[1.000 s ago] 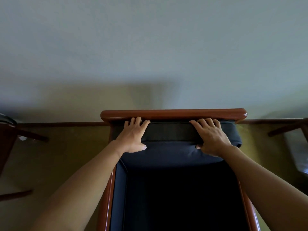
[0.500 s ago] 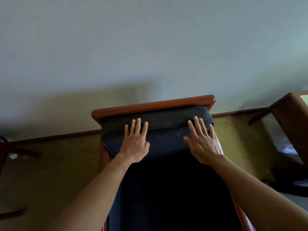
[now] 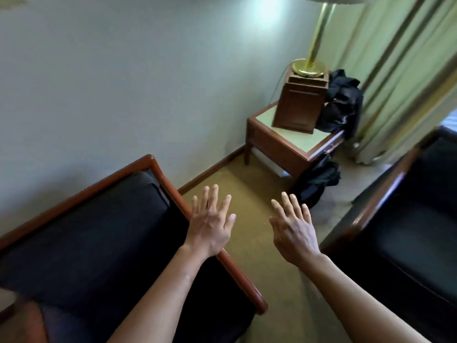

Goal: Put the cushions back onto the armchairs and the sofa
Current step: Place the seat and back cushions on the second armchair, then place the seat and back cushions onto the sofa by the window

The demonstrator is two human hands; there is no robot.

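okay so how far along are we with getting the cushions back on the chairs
Done: the left armchair has its dark back cushion seated inside the wooden frame. In hand: nothing; the left hand and right hand are open and empty. Left: the seat at right is only partly visible; no loose cushions in view.

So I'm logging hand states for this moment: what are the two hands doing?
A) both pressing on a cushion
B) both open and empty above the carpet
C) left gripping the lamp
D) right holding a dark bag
B: the left hand and right hand are spread open, holding nothing, over the carpet between the two armchairs.
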